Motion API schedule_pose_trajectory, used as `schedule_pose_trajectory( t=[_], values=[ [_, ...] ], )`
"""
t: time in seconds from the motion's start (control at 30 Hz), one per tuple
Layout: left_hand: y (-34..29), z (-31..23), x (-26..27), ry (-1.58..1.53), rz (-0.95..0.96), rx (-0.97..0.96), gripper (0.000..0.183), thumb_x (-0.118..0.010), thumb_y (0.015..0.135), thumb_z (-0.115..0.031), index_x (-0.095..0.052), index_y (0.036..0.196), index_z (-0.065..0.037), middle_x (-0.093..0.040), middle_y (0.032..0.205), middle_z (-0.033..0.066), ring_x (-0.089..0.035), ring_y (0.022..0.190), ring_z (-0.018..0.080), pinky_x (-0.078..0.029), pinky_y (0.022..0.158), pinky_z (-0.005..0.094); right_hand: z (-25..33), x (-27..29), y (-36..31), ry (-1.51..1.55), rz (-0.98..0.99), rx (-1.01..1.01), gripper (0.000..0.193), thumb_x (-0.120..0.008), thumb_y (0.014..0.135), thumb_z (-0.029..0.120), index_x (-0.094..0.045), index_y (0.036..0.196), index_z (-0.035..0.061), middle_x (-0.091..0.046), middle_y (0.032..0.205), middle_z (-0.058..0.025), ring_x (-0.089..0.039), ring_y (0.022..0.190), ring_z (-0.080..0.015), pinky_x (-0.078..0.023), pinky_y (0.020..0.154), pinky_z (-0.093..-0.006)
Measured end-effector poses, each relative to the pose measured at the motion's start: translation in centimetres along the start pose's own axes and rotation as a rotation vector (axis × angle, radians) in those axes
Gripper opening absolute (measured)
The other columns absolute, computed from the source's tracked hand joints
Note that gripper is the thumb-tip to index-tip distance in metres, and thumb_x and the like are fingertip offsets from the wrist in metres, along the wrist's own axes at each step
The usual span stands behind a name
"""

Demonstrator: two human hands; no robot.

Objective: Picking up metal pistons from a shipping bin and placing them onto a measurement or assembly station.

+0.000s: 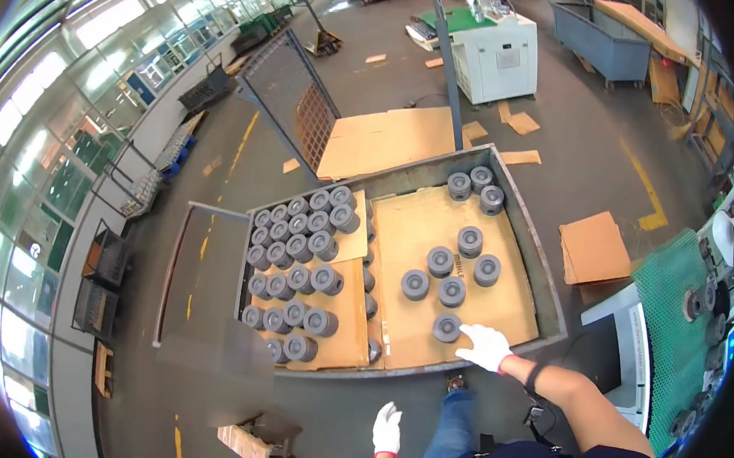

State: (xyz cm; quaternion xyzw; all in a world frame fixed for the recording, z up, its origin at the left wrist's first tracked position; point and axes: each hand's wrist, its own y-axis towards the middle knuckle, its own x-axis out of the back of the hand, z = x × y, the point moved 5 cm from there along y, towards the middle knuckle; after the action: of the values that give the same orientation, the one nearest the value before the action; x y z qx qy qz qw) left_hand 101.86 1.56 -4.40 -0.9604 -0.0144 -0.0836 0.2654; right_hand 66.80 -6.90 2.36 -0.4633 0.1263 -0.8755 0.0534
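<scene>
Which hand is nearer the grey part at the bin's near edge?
Right. The right hand touches the grey part; the left hand hangs outside the bin, well below it.

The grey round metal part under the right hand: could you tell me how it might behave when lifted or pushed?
The grey metal part looks solid, so probably heavy for its size. It stands on a flat end on cardboard, so unlikely to roll unless tipped. The gloved right hand should grip it adequately.

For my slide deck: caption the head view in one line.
Right hand reaches a grey part on cardboard in a metal bin; left hand hangs free.
</scene>
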Motion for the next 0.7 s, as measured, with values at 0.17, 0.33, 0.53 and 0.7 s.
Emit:
schedule_pose_trajectory(
  t=[0.17, 0.33, 0.53, 0.7],
  values=[
    [9.3, -12.7, -4.8, 0.258, 0.167, -0.226, 0.055, -0.072, 0.094, -0.013, -0.054, 0.144, 0.001, -0.058, 0.145, 0.0196, -0.054, 0.136, 0.0298, -0.041, 0.116, 0.0384, 1.3, -5.3, 9.9, -0.099, 0.178, -0.281, 0.103, -0.081, 0.073, 0.058, -0.033, 0.157, 0.0227, -0.045, 0.147, -0.0233, -0.056, 0.124, -0.043, -0.048, 0.1, -0.0553],
    [19.5, -19.2, -9.7, 0.77, 0.263, -0.461, 0.082, -0.082, 0.083, -0.036, -0.048, 0.15, -0.002, -0.052, 0.151, 0.0224, -0.05, 0.14, 0.0362, -0.038, 0.119, 0.0437, 1.8, -8.3, 12.1, -0.13, 0.122, -0.271, 0.084, -0.085, 0.072, 0.041, -0.047, 0.143, 0.0181, -0.054, 0.129, -0.023, -0.058, 0.115, -0.0422, -0.049, 0.095, -0.0536],
    [27.8, -23.3, -19.6, 1.151, 0.293, -0.535, 0.103, -0.088, 0.07, -0.046, -0.041, 0.154, -0.009, -0.042, 0.157, 0.0243, -0.046, 0.139, 0.0438, -0.044, 0.112, 0.0518, 1.1, -1.2, 9.3, 0.031, 0.111, -0.26, 0.081, -0.084, 0.071, 0.041, -0.05, 0.14, 0.0172, -0.057, 0.12, -0.0227, -0.059, 0.112, -0.043, -0.051, 0.094, -0.0523],
    [31.5, -21.7, -23.1, 1.291, 0.119, -0.443, 0.072, -0.086, 0.069, -0.032, -0.057, 0.134, -0.02, -0.058, 0.135, 0.016, -0.057, 0.124, 0.0409, -0.05, 0.102, 0.0544, 1.5, 7.1, 2.7, 0.414, 0.018, -0.386, 0.089, -0.083, 0.072, 0.054, -0.045, 0.147, 0.0229, -0.052, 0.132, -0.0241, -0.056, 0.12, -0.0476, -0.049, 0.101, -0.0543]
  ],
)
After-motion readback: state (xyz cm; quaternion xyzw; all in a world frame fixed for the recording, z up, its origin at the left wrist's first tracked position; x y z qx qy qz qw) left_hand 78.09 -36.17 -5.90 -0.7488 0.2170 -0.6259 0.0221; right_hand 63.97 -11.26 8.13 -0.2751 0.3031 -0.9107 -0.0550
